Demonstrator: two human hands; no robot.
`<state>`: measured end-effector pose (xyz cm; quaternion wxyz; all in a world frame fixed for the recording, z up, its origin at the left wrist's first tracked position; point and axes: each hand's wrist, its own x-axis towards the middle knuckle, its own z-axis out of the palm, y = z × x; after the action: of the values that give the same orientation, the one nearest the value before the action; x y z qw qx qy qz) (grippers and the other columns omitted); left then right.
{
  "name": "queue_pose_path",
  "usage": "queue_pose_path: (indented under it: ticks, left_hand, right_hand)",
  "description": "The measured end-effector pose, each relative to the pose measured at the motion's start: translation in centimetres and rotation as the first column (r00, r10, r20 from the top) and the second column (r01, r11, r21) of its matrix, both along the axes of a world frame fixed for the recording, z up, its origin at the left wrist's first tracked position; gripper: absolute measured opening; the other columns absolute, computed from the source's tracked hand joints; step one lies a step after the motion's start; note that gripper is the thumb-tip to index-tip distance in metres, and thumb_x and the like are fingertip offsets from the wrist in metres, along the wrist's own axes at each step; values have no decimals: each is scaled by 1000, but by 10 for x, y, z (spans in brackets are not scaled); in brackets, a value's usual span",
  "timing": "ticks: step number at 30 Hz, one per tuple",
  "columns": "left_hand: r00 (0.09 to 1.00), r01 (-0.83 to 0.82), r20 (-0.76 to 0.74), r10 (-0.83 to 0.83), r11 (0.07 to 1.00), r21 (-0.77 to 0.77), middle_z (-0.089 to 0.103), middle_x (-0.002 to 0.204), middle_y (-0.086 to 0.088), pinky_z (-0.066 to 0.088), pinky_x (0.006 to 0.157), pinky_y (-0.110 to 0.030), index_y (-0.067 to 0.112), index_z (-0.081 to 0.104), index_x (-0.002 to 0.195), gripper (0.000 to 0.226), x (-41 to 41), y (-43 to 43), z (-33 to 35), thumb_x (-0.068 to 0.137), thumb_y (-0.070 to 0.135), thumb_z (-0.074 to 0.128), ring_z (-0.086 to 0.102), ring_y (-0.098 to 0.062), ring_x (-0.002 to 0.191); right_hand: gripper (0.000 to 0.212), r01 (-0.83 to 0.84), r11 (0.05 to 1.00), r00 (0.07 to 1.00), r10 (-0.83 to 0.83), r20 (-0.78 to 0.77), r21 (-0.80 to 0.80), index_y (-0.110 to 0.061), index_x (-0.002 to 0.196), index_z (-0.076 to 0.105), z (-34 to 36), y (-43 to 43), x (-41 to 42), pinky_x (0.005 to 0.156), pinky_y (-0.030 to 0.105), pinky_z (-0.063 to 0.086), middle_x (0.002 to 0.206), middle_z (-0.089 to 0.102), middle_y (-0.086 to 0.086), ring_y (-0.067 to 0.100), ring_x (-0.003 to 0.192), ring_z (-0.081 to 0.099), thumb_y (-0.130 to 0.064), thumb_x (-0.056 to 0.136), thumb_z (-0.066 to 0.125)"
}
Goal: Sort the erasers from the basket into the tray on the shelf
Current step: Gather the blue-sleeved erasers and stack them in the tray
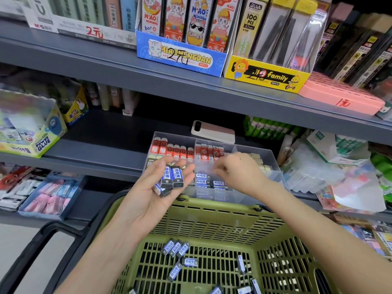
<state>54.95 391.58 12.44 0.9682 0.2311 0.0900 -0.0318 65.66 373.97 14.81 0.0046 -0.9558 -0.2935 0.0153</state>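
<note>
Blurred fingertips (219,171) of right hand (240,170), perhaps empty.

- Bright, even shop light, seemingly from above; the back of the middle shelf (118,128) lies in deep shadow
- The right hand (237,168) is smeared by motion blur at the fingers
- Glare streaks the clear lead cases (307,32) and the plastic bags (318,172)
- Shelf lines bow towards the edges; the glue box (31,128) at far left is soft
</note>
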Motion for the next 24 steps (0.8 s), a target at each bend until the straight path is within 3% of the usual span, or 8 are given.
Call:
queue_pose_path:
  ticks: [1,3,4,8,13,16,19,24]
  left_hand:
    - [1000,-16,8,16,1000,8,67,110,-24,57,76,-42,-2,68,97,23,0,0,-1,81,13,58,63,-40,108]
    - [997,-72,40,69,995,72,67,108,-22,57,77,-38,0,61,102,24,1,-1,-3,84,15,56,63,-37,109]
    - [993,-110,66,103,986,128,68,107,-19,57,78,-35,2,60,102,22,1,-2,-5,86,16,55,64,-34,109]
    - [964,-245,190,187,905,348,69,109,-10,54,82,-29,15,66,90,14,-3,-7,-7,89,21,53,64,-25,111]
    - [953,-282,237,191,846,452,65,123,-3,53,84,-26,21,66,88,11,-6,-8,-7,85,24,57,63,-21,113]
    - [961,-240,243,133,838,491,65,123,-4,53,88,-29,15,65,93,12,-7,-8,-8,87,23,58,61,-21,116]
    - [964,-214,249,94,830,516,67,118,-5,52,89,-30,17,66,93,12,-9,-7,-7,87,25,59,61,-22,116]
    - [964,-213,247,93,829,517,68,115,-7,52,90,-32,17,66,93,13,-8,-4,-6,86,27,61,62,-24,114]
  right_hand:
    - [24,34,983,998,-23,-62,181,-17,80,71,8,4,-8,73,28,48,80,71,-1,14,78,63,-28,92,53]
    - [35,204,812,927,18,-373,546,-19,62,68,23,14,-32,51,13,42,61,68,-3,4,56,60,-36,91,56]
    - [37,306,737,862,55,-504,603,-19,59,66,28,20,-44,44,10,39,56,67,-3,2,50,59,-38,90,57]
    - [34,493,683,699,59,-713,539,-10,73,68,25,38,-73,40,15,42,63,67,4,7,51,59,-39,88,60]
    - [13,744,295,567,196,-800,600,-6,79,65,15,40,-73,48,18,49,68,65,6,8,54,57,-17,86,65]
    - [6,749,174,616,171,-769,639,-6,78,64,16,24,-56,54,20,52,69,66,7,12,60,60,-8,84,66]
    - [11,685,194,722,-51,-690,702,-3,73,59,19,1,-31,52,21,52,64,63,12,17,55,58,1,82,63]
    - [18,578,550,816,-390,-427,603,-12,82,52,3,-24,-3,62,36,51,61,64,12,21,48,57,-8,77,69]
